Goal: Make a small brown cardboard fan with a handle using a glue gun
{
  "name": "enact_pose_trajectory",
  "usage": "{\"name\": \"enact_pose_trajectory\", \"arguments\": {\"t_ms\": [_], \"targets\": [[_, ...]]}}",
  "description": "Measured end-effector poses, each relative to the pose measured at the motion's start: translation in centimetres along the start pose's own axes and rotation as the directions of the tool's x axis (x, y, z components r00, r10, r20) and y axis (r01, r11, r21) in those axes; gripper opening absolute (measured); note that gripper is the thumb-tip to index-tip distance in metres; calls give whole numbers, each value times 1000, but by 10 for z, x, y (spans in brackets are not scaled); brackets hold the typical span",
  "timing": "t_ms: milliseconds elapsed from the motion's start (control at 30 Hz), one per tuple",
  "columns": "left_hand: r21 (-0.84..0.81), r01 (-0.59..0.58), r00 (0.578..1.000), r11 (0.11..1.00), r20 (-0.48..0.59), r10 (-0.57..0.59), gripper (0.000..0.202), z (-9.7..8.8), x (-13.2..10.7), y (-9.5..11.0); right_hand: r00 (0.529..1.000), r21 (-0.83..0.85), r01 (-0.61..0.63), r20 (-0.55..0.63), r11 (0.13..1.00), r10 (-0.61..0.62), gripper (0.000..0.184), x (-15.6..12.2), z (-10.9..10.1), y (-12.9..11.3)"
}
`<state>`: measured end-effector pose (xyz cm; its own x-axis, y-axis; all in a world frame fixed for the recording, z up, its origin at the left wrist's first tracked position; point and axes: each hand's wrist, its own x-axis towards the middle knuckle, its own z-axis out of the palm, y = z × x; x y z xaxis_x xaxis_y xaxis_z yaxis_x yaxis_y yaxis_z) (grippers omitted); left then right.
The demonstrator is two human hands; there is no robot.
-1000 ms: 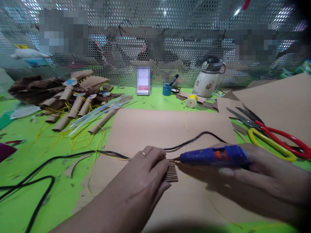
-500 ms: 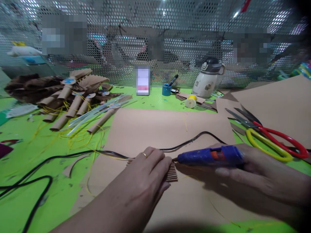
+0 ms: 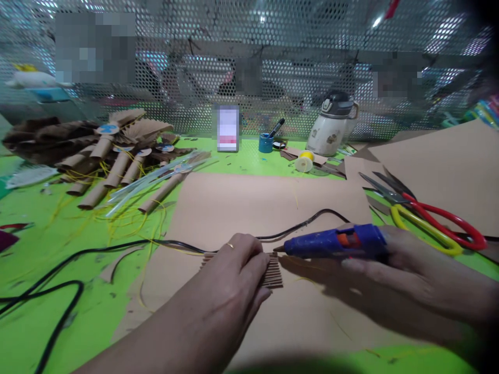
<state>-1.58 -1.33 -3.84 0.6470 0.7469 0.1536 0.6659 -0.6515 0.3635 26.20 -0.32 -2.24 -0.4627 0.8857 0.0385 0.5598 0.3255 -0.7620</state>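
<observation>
At the lower centre of the frame, a piece of folded paper [image 3: 275,274] is held down on a brown sheet [image 3: 249,202] by the left hand [image 3: 234,283], which is closed over its middle, fingers near the upper edge and thumb near the lower. Both ends are left showing; the ridges run roughly left to right, though the full outline is hidden. A blue glue gun [image 3: 331,243] is gripped by the right hand [image 3: 413,265] at right of centre, its long axis pointed leftward. The tip is brought to the paper's upper right corner, just beside the left fingertips; whether contact is made cannot be told. The left hand is thus the nearer, while the right is kept apart by the gun's length. Scissors [image 3: 429,213] are seen beyond the right hand.
</observation>
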Motion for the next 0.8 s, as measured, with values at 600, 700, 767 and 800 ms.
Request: {"name": "enact_pose_trajectory", "arguments": {"t_ms": [600, 700, 767, 800], "targets": [[23, -55, 998, 998, 22, 55, 21, 10, -2, -5, 994, -119, -95, 49, 988, 101, 32, -4, 0, -1], [16, -52, 999, 999, 8, 52, 21, 9, -1, -5, 995, -99, -90, 44, 991, 95, 32, -2, 1, -3], [22, -48, 999, 999, 5, 48, 21, 8, 0, -4, 995, -80, -87, 49, 993, 92, 31, 0, 2, -5], [26, -47, 999, 999, 8, 47, 21, 8, 0, -4, 994, -72, -88, 55, 993, 92, 31, 1, 2, -6]]}}
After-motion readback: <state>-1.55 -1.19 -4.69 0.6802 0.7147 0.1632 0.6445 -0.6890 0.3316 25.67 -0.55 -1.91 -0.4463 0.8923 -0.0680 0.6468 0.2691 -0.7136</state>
